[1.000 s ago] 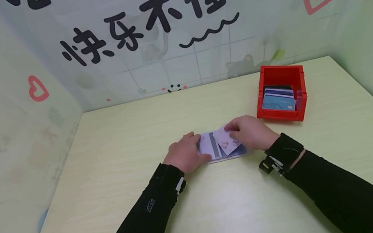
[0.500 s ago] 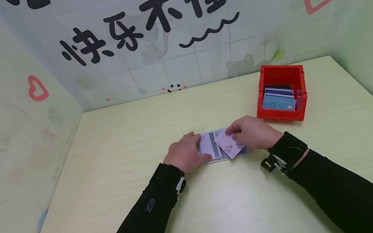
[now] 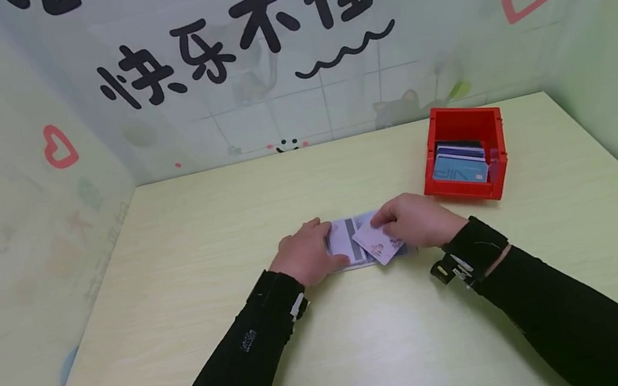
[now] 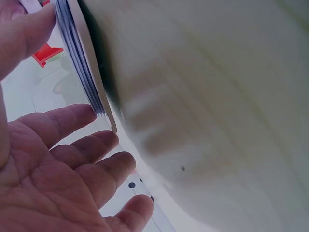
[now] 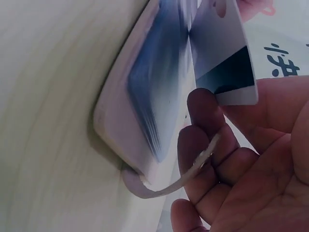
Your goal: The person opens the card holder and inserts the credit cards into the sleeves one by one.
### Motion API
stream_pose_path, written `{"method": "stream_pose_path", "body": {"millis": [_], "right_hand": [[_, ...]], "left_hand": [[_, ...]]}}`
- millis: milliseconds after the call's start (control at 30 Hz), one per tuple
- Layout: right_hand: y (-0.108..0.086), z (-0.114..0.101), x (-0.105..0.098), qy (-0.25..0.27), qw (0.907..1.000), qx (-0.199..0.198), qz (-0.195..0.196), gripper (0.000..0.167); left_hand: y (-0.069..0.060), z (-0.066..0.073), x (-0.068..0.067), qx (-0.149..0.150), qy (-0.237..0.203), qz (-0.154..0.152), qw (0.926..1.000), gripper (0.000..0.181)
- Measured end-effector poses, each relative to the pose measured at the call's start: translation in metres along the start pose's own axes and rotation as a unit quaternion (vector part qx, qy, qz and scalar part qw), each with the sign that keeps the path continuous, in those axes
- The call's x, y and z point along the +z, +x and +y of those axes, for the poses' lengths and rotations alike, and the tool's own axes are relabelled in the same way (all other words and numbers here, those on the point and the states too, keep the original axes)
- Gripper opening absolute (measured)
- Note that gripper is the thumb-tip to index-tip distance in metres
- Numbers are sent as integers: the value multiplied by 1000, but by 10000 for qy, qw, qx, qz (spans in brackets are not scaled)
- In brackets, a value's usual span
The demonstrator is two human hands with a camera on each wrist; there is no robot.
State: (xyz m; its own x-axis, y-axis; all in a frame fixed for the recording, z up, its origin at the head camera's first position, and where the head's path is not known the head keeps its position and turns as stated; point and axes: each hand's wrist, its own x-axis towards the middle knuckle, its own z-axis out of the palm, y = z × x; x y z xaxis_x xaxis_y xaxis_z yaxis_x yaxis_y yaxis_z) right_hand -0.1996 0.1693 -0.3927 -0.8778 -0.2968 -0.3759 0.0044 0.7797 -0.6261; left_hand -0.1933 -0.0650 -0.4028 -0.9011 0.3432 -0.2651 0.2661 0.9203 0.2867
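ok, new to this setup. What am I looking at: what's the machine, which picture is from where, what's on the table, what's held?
There's no robot: these are a person's bare hands. The wide picture comes from a camera worn on the head, looking forward and down. The two close-ups come from cameras on the left and right wrists, each watching its own hand.

On the table lies what looks like an open card holder. The left hand grips its left end; the right hand pinches a loose card above its right half. Behind the right hand sits a red bin with several cards inside.
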Motion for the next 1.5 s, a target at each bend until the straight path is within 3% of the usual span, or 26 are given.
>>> {"method": "stream_pose_path", "body": {"millis": [433,700,1067,1333,1500], "right_hand": [[7,-7,12,-731,9967,-347,35,54],[9,-14,19,-1149,9921,-472,141,57],[1,-25,30,-1908,9786,-597,488,51],[-2,-24,38,-2409,9620,-933,887,25],[-2,-24,43,-2463,9580,-1045,1028,24]], "left_hand": [[-2,1,-2,7,17,-14,10000,78],[-1,0,-2,54,102,9,9999,77],[1,1,-3,112,34,85,9999,73],[1,2,-2,124,-20,119,9998,73],[1,1,-1,121,-14,112,9999,74]]}}
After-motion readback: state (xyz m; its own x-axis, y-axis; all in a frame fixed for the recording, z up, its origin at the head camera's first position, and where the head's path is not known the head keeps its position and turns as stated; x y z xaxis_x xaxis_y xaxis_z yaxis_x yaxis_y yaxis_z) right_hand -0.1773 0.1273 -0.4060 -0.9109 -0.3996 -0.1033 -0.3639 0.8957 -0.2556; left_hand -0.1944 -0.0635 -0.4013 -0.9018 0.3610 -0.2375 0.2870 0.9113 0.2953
